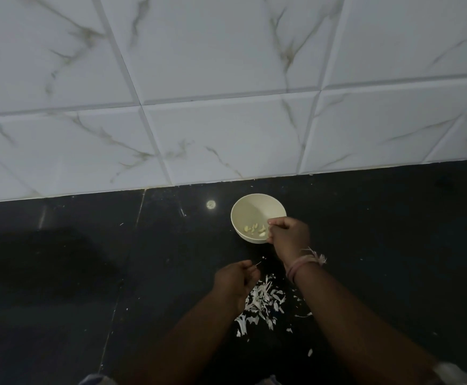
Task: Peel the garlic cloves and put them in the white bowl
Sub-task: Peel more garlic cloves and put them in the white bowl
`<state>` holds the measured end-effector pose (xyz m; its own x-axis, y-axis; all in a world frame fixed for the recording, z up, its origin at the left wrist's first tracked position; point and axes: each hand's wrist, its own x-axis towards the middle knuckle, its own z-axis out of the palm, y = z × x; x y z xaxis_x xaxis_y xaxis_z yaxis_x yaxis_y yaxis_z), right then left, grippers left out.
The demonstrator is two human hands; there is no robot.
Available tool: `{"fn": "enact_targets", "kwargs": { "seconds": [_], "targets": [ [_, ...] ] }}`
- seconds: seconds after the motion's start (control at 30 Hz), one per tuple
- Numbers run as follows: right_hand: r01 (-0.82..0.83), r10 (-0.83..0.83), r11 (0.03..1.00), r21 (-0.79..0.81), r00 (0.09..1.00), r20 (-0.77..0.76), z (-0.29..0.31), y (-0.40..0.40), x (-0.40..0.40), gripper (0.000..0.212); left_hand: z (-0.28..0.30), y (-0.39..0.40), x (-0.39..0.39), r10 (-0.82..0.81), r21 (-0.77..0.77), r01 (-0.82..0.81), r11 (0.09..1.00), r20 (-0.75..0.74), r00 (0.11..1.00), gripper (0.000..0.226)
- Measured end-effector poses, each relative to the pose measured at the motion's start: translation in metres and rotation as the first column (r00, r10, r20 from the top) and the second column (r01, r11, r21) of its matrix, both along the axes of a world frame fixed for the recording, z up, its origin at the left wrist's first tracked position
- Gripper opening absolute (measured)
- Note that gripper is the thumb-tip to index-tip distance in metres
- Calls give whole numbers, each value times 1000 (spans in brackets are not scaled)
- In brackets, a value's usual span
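Obs.: your right hand (pixel 289 231) over the near rim of the white bowl (pixel 254 209); your left hand (pixel 236 280) beside the peel pile.

Bowl stands on the dark counter (pixel 60 273), close to the white marbled wall tiles (pixel 226 79); several peeled garlic cloves (pixel 254 228) lie in its bottom; your right fingers are curled, tips pinched together above the bowl's edge; whether they hold a clove cannot be told; a thread band (pixel 303 263) circles that wrist; your left fingers are curled and pinch a thin sliver of garlic skin (pixel 258 263); loose white peels (pixel 263 301) lie scattered on the counter between your forearms, just nearer to you than the bowl.
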<state>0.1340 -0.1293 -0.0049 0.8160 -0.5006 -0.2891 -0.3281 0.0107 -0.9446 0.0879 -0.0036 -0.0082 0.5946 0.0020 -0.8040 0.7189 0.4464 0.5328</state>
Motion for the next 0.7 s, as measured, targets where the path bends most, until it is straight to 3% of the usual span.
{"fn": "enact_targets", "kwargs": {
  "seconds": [0.17,0.27,0.33,0.4,0.47,0.57,0.7],
  "targets": [
    [89,-88,996,19,996,-32,-1,-4,-33,15,-1,-4,-8,-6,-52,5,999,-20,1000,27],
    [-171,166,966,-195,985,-38,-22,7,-75,21,2,-11,-17,-107,-92,106,990,-8,994,23],
    [-389,387,840,-379,918,-86,-40,15,-102,23,1,-18,-22,-176,-112,172,979,-29,984,26],
    [-485,490,680,-550,858,-152,-58,16,-118,26,-1,-23,-27,-195,-109,187,976,-71,978,26],
    [-484,465,606,-631,859,-213,-66,10,-125,20,-5,-23,-31,-157,-41,154,987,-67,985,25],
    [-393,390,599,-698,904,-174,-67,-1,-132,17,-11,-19,-31,-26,8,25,1000,19,999,24],
    [-374,342,600,-707,919,-195,-73,-17,-154,13,-15,-26,-37,-125,77,120,990,67,990,36]
  ]
}}
